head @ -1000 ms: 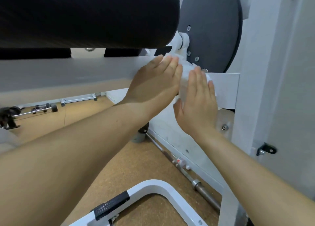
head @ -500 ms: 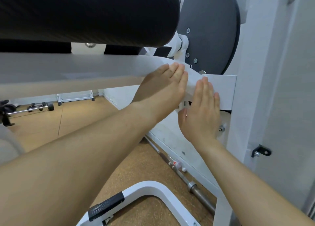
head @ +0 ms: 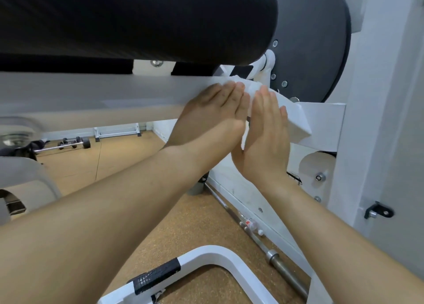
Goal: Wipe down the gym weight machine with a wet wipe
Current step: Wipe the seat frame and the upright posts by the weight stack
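One black roller pad point(head: 137, 17) overhangs one white beam point(head: 91, 92). Two flat hands, fingers straight: left hand point(head: 213, 113) and right hand point(head: 266, 129), touching, press one wet wipe point(head: 252, 89) against the beam's right end. Leftward the beam's face lies open.

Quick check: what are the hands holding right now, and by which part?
Nothing is gripped. The left hand and right hand lie flat, fingers straight, pressing the wet wipe against the machine's white beam; it shows at their fingertips.
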